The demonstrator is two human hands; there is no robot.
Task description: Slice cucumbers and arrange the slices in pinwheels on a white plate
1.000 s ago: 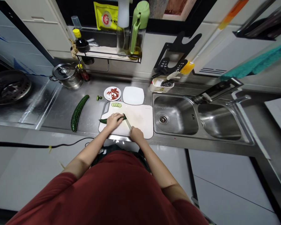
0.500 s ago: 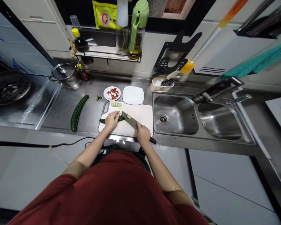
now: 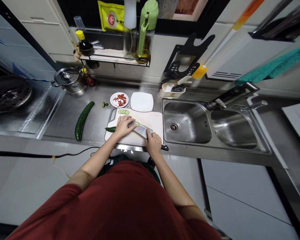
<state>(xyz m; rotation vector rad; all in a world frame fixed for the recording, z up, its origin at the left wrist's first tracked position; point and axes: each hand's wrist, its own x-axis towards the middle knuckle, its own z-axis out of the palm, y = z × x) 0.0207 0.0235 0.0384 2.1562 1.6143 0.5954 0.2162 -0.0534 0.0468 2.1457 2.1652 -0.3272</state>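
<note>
My right hand (image 3: 153, 143) is wrapped round the kitchen knife (image 3: 143, 131), whose blade lies tilted flat above the white chopping board (image 3: 155, 120). A thin cucumber slice (image 3: 136, 124) sits on the blade near its tip. My left hand (image 3: 123, 126) reaches over to the blade, thumb and fingers closed at that slice. Beneath the left hand, the dark green cut cucumber (image 3: 111, 129) pokes out to the left; its cut end is hidden. A row of several cucumber slices (image 3: 123, 112) lies at the board's upper left.
Left of the board lies a whole cucumber (image 3: 84, 120), with small green end pieces (image 3: 105, 104) behind. A plate of chopped red pieces (image 3: 119, 100) and a white plate (image 3: 142, 102) stand behind the board. The sink (image 3: 187, 123) is to the right, a lidded pot (image 3: 70, 81) back left.
My left hand has moved right, off the cucumber's cut end and onto the slice on the blade. The knife blade has turned flatter, showing a brighter face.
</note>
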